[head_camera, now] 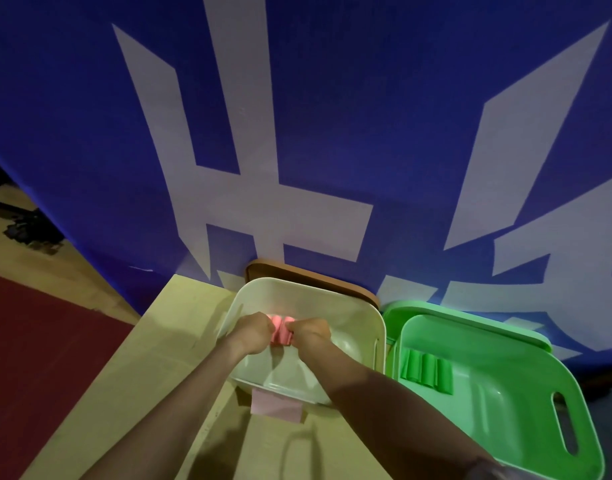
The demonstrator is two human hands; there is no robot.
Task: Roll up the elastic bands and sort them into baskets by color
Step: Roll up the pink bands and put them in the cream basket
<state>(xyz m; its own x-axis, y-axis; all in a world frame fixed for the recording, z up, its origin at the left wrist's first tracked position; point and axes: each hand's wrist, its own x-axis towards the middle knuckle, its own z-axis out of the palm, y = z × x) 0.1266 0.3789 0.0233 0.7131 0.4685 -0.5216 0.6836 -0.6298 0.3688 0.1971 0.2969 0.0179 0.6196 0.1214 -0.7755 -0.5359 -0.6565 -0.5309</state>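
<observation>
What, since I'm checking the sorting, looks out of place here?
A flat pink strip sticks out on the table from under the near edge of the white basket, unrolled and outside it. Nothing else stands out.

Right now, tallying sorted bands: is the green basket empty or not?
Not empty: green bands lie inside the green basket, by its left wall.

Landmark: centre basket [297, 296], on the table [166, 341]. Second basket [505, 393] just right of it, with rolled bands [425, 372] inside. Board [315, 273] behind it, flat band [276, 407] at its near edge. Above it, left hand [254, 332] and right hand [309, 332] grip the held band [282, 332] between them.
</observation>
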